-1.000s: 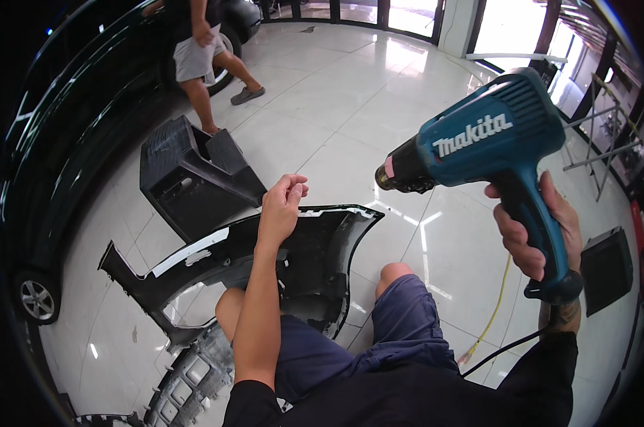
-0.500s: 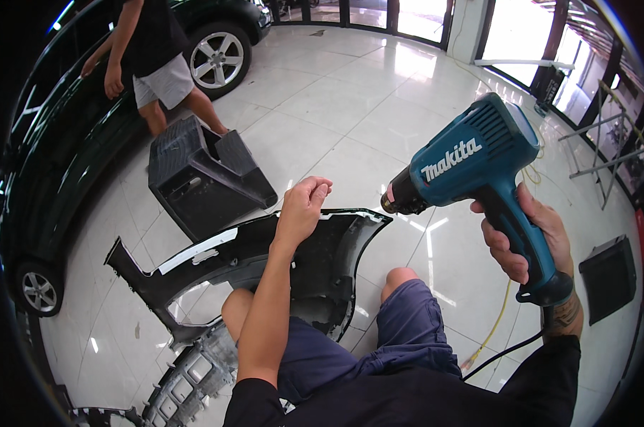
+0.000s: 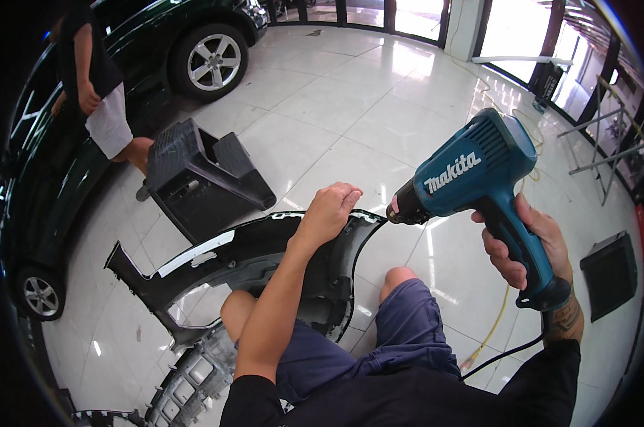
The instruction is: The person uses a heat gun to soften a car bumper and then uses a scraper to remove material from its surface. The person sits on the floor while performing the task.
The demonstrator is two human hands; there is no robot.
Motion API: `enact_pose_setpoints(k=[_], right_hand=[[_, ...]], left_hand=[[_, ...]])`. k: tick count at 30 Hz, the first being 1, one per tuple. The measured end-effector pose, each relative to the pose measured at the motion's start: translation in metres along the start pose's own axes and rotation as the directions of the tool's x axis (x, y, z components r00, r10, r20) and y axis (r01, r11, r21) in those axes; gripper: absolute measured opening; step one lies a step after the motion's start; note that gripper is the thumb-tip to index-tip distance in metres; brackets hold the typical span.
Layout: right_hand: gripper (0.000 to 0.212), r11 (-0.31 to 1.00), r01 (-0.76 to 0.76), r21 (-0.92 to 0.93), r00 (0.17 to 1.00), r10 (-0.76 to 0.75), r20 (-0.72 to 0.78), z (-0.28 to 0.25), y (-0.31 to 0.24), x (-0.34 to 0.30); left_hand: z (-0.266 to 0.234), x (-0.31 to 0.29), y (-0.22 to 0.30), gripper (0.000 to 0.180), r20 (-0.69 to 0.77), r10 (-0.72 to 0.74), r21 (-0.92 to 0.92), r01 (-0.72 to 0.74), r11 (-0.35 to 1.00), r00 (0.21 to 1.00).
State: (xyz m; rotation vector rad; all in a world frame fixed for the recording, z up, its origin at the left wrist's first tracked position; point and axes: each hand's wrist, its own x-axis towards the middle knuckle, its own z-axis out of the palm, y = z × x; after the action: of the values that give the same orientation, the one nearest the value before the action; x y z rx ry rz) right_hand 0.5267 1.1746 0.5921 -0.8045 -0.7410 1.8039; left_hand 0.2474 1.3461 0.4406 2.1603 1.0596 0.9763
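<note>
Left hand [image 3: 327, 216] raised, fingers curled

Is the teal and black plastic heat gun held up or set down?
Held up: the right hand grips the heat gun by its handle, its nozzle pointing left.

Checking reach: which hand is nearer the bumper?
Left. Your left hand is over the bumper near its far edge; your right hand, gripping the heat gun, is right of the bumper.

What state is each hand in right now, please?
Left hand: curled closed; whether it holds anything cannot be told.
Right hand: closed, holding the heat gun.
</note>
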Motion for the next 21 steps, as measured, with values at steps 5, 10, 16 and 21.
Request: enact_pose_setpoints(k=[5, 10, 16, 21], right_hand=[[0.054, 1.000, -0.004, -0.013, 0.983, 0.002, -0.183, 0.008, 0.009, -0.001], [0.061, 0.991, 0.133, -0.020, 0.936, -0.132, -0.327, -0.058, 0.001, -0.028], [0.059, 0.965, 0.236, -0.116, 0.912, -0.261, -0.316, -0.142, -0.012, -0.036], [0.057, 0.971, 0.227, -0.080, 0.911, -0.241, -0.334, -0.147, -0.018, -0.046]], left_hand=[[0.012, -0.010, -0.020, 0.028, 0.025, 0.104, 0.095, -0.106, 0.990, 0.994], [0.020, -0.014, 0.020, 0.027, 0.144, 0.123, 0.164, -0.146, 0.976, 0.982], [0.019, 0.010, 0.027, 0.028, 0.310, -0.226, 0.070, 0.215, 0.974, 0.923], [0.023, 0.028, 0.005, 0.031, 0.438, -0.084, -0.026, 0.106, 0.994, 0.895]])
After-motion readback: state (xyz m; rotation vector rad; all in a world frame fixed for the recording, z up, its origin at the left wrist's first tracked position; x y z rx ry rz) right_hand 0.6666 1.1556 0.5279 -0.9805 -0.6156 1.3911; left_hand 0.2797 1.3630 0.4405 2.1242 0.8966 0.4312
